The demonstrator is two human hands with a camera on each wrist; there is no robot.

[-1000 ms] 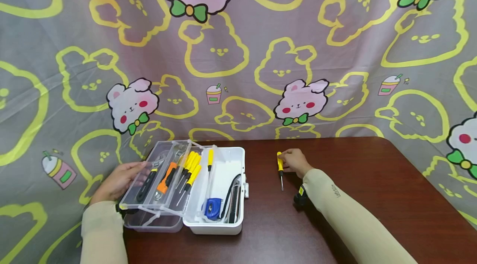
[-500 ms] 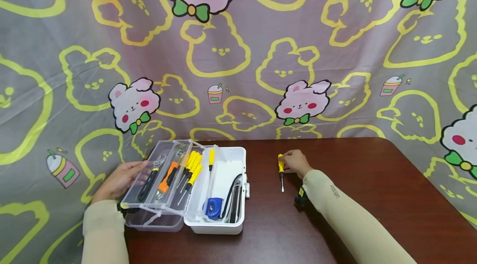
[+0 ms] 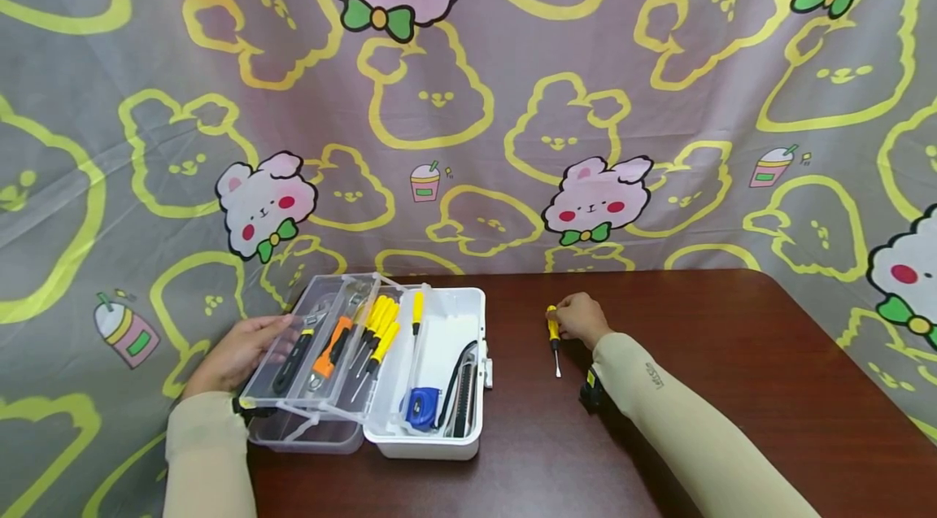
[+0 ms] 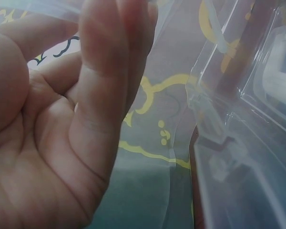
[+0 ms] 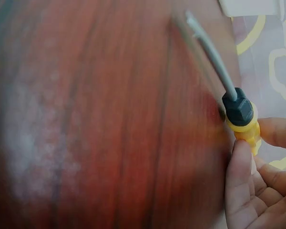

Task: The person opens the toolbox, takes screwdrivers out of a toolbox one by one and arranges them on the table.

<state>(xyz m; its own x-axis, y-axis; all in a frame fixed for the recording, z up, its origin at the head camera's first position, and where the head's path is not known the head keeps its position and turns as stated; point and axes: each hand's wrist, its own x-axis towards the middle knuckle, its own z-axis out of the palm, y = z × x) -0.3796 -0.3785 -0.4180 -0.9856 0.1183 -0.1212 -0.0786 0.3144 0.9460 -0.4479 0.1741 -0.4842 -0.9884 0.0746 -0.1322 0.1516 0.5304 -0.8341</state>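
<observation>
My right hand (image 3: 581, 319) pinches a yellow-handled screwdriver (image 3: 552, 328) between thumb and fingers, to the right of the toolbox. Its shaft points toward the near side, low over the table. In the right wrist view the screwdriver (image 5: 239, 112) shows a black collar and a metal shaft. My left hand (image 3: 241, 349) grips the left edge of the toolbox's clear tray (image 3: 259, 384), some fingers showing through the plastic. The white toolbox (image 3: 420, 450) stands open. Seen from the left wrist, the fingers of my left hand (image 4: 102, 86) reach up to clear plastic.
In the tray lie a black-handled wrench (image 3: 293, 362), an orange utility knife (image 3: 340, 337) and several yellow screwdrivers (image 3: 382, 343). The box holds another screwdriver (image 3: 417, 306), a blue tape measure (image 3: 422, 408) and a dark long tool (image 3: 463, 400). A patterned curtain (image 3: 476, 209) hangs behind the table (image 3: 703, 355).
The whole view has shifted slightly, so everything sits a little further right. Both hands keep their holds on the tray and the screwdriver, whose tip sits slightly lower in view.
</observation>
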